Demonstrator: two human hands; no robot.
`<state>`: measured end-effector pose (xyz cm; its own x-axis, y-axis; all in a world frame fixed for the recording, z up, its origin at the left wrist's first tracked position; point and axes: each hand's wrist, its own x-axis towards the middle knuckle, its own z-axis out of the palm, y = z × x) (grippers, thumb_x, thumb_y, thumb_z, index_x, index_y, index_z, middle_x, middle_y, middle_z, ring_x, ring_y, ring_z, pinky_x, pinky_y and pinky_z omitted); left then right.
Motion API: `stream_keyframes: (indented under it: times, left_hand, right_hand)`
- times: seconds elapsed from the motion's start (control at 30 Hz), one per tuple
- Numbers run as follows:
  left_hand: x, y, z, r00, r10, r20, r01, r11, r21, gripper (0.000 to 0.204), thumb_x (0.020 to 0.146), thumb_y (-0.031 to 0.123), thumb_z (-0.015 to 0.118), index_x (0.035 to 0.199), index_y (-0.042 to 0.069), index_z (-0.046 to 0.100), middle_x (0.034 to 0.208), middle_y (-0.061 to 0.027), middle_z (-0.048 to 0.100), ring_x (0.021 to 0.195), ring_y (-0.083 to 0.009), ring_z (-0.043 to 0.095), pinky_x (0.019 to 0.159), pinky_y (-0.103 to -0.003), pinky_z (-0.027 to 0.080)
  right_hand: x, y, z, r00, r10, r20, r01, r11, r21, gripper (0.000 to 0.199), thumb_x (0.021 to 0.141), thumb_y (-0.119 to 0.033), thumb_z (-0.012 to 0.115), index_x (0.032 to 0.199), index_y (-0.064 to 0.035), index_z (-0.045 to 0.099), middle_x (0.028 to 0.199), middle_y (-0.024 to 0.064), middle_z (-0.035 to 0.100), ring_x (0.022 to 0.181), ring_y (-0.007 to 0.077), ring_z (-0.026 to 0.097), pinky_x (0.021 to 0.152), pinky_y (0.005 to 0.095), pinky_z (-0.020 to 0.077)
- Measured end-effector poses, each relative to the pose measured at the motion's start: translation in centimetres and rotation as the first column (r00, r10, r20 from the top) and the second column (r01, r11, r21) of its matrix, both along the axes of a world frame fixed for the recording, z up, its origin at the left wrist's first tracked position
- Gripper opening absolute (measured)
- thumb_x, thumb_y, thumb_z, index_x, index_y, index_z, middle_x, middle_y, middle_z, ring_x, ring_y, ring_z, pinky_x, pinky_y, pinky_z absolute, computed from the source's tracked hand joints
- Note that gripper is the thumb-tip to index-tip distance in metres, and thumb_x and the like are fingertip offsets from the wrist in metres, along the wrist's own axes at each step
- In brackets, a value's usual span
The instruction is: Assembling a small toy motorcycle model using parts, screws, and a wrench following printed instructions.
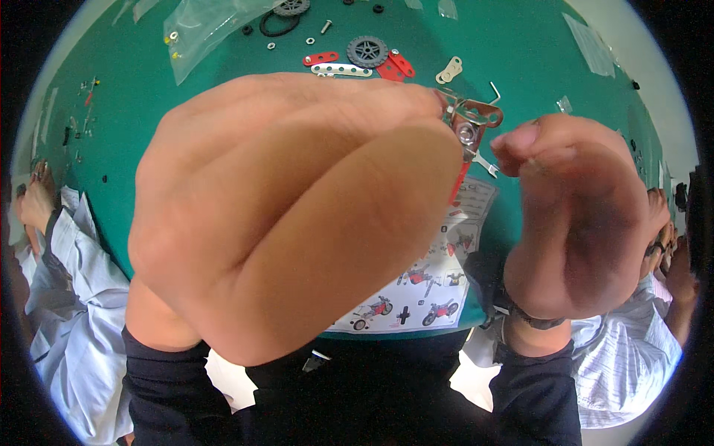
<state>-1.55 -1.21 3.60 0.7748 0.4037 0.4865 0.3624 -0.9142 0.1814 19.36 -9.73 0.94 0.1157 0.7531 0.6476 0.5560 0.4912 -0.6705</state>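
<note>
My left hand (297, 215) fills the middle of the view, close to the camera. Its thumb and fingers are closed on a small metal and red model assembly (466, 134), with bolts and a perforated bracket showing past the fingertips. To its right, my right hand (576, 215) is curled, its fingertips close to the assembly but apart from it. Whatever those fingers may pinch is hidden. Between the hands shows a small open-ended wrench (486, 165); I cannot tell whether it lies on the table. A thin L-shaped hex key (495, 93) appears just above the assembly.
A printed instruction sheet (439, 286) lies under the hands on the green table (238, 56). Beyond are a black wheel (367, 51), a silver perforated strip (342, 70), red plates (401, 64), a bolt (326, 27) and a plastic bag (204, 33). People in pale clothes sit on both sides.
</note>
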Motion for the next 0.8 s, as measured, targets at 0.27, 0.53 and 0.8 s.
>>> stream_keyframes:
  times: [0.27, 0.53, 0.8]
  left_hand:
    - [0.6, -0.1, -0.2, 0.997, -0.058, 0.049, 0.053, 0.994, 0.093, 0.032, 0.065, -0.003, 0.074, 0.096, 0.0, 0.07, 0.098, -0.019, 0.074, 0.085, -0.0323, 0.074, 0.077, -0.041, 0.06]
    - [0.4, -0.2, 0.0, 0.996, -0.089, 0.022, 0.087, 0.992, 0.086, 0.042, 0.06, -0.004, 0.073, 0.101, -0.001, 0.069, 0.096, -0.0184, 0.074, 0.086, -0.0326, 0.074, 0.075, -0.041, 0.06]
    - [0.3, -0.2, 0.0, 0.997, -0.075, -0.015, 0.076, 0.994, 0.082, 0.043, 0.06, -0.002, 0.075, 0.103, 0.0, 0.069, 0.097, -0.0178, 0.074, 0.087, -0.0319, 0.074, 0.077, -0.042, 0.059]
  right_hand:
    - [-1.8, 0.9, 1.5, 0.981, 0.083, 0.174, -0.085, 0.996, 0.003, 0.024, 0.078, 0.017, 0.064, 0.1, 0.0066, 0.06, 0.096, 0.0196, 0.062, 0.085, 0.0251, 0.062, 0.077, 0.0338, 0.0516]
    - [-0.9, 0.8, 1.0, 0.933, 0.047, 0.356, -0.06, 0.998, 0.026, 0.022, 0.077, 0.013, 0.068, 0.096, 0.0047, 0.061, 0.089, 0.0161, 0.062, 0.079, 0.0245, 0.061, 0.072, 0.0343, 0.0494]
    - [-0.9, 0.7, 1.2, 0.887, -0.005, 0.462, -0.013, 0.999, 0.036, 0.02, 0.079, 0.011, 0.069, 0.096, 0.0046, 0.062, 0.09, 0.0158, 0.061, 0.077, 0.0239, 0.06, 0.069, 0.0321, 0.0495]
